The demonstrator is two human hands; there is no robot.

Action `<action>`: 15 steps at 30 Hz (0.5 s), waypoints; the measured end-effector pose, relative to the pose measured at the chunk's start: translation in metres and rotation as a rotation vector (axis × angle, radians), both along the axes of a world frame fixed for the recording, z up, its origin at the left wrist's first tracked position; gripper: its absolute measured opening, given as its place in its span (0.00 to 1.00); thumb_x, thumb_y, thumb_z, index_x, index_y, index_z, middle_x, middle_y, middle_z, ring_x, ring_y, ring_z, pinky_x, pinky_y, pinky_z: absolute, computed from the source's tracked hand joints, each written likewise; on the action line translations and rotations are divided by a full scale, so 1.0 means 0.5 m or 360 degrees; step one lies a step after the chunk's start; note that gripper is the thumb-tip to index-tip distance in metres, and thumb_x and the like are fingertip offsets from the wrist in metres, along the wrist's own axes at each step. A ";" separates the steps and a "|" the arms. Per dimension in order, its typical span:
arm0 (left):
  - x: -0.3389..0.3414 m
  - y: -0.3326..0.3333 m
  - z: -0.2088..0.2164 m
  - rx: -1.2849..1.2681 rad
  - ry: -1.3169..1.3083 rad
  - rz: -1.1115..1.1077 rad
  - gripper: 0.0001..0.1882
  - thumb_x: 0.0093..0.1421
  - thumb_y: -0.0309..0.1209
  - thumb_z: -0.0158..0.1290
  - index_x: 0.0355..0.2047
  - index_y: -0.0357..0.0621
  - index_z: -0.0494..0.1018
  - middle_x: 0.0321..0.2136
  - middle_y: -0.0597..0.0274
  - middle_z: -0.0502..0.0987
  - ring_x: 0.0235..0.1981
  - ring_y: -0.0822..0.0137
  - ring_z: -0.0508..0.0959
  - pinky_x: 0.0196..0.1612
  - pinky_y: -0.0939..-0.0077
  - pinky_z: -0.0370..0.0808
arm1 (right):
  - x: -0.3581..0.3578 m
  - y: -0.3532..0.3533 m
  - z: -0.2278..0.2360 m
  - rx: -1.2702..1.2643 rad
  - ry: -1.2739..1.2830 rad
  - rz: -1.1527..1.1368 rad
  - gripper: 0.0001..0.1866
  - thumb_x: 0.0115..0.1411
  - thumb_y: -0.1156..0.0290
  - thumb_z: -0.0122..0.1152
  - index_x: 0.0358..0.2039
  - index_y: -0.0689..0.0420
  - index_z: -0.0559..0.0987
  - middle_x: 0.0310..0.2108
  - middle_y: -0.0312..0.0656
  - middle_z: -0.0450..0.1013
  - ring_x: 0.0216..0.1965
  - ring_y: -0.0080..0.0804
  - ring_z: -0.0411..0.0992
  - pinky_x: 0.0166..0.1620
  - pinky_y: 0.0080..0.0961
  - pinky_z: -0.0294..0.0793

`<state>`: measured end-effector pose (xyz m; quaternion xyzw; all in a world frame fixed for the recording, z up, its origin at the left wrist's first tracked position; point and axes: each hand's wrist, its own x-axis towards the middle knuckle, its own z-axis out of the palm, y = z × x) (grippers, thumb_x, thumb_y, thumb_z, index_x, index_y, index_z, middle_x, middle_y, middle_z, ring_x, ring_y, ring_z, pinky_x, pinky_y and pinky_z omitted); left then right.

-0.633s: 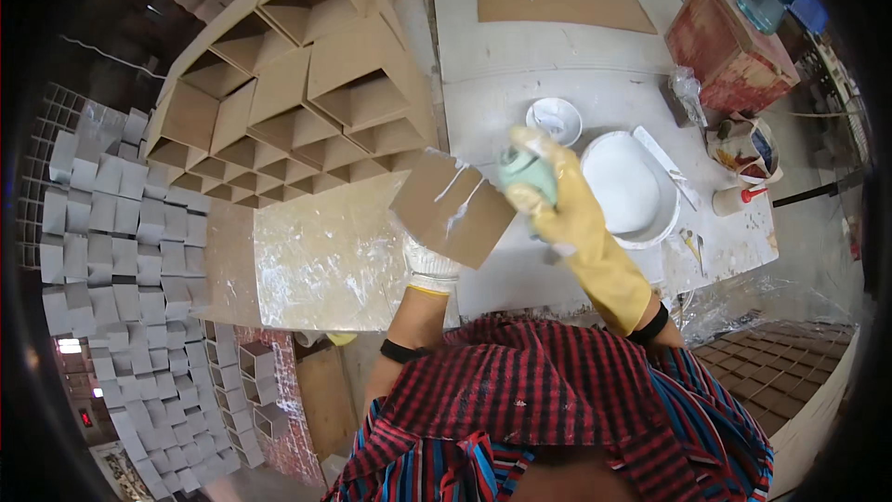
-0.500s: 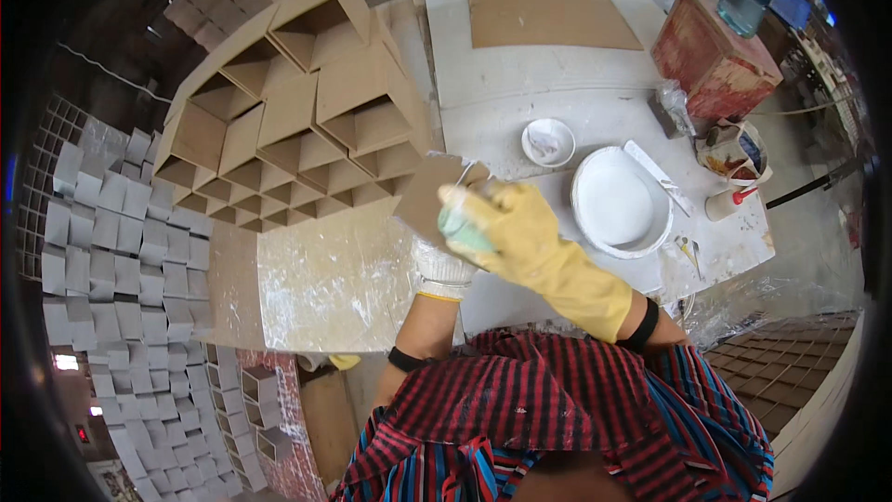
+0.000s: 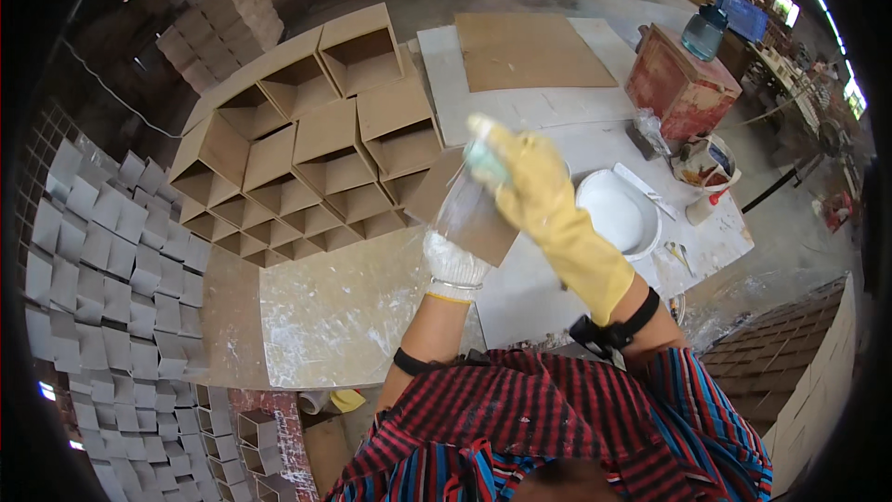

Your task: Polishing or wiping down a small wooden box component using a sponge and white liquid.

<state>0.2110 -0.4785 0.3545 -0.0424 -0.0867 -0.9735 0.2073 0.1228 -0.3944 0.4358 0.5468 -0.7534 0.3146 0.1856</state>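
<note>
My left hand (image 3: pixel 453 262), in a white knit glove, grips a brown board box (image 3: pixel 488 234) from below and tilts it over the table. A whitish wet smear covers part of the box's upper face. My right hand (image 3: pixel 537 188), in a long yellow rubber glove, is closed around a pale green sponge (image 3: pixel 485 165) at the far side of that face; motion blurs it, so whether it touches cannot be told. To its right sits a round white basin (image 3: pixel 618 214) of white liquid, a flat pale strip (image 3: pixel 641 188) lying over its rim.
Brown open boxes (image 3: pixel 325 144) are stacked at the left of the worktable, with a brown board (image 3: pixel 530 51) lying beyond. At the right stand a reddish crate (image 3: pixel 683 84) bearing a jug (image 3: pixel 704 33), a bag (image 3: pixel 704 163) and a red-topped bottle (image 3: pixel 704 207). Grey boxes (image 3: pixel 116 270) pile up far left.
The right hand with the sponge has moved away from me, across the box. More of the box's face shows now, with a whitish smear. The view has tilted up.
</note>
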 end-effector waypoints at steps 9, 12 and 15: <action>0.010 -0.017 0.008 -0.0238 0.0038 -0.0180 0.20 0.64 0.50 0.36 0.42 0.49 0.67 0.43 0.56 0.71 0.46 0.55 0.71 0.52 0.56 0.68 | 0.023 -0.008 0.023 -0.0063 0.0110 -0.0032 0.19 0.51 0.66 0.62 0.46 0.44 0.74 0.22 0.44 0.73 0.22 0.42 0.72 0.26 0.35 0.74; 0.009 -0.028 0.004 -0.0015 -0.0468 -0.0062 0.20 0.63 0.52 0.37 0.34 0.51 0.67 0.34 0.60 0.73 0.38 0.58 0.74 0.47 0.56 0.71 | 0.063 -0.025 0.025 -0.0212 -0.0085 -0.0250 0.19 0.53 0.64 0.60 0.47 0.42 0.74 0.23 0.43 0.73 0.25 0.42 0.73 0.26 0.35 0.74; -0.038 -0.072 -0.099 -0.0449 0.1593 -0.0334 0.23 0.66 0.42 0.35 0.52 0.38 0.66 0.49 0.57 0.72 0.52 0.54 0.69 0.58 0.61 0.65 | 0.181 -0.021 0.043 0.0212 0.0577 0.0144 0.17 0.58 0.59 0.55 0.47 0.46 0.73 0.24 0.44 0.73 0.24 0.47 0.73 0.27 0.37 0.73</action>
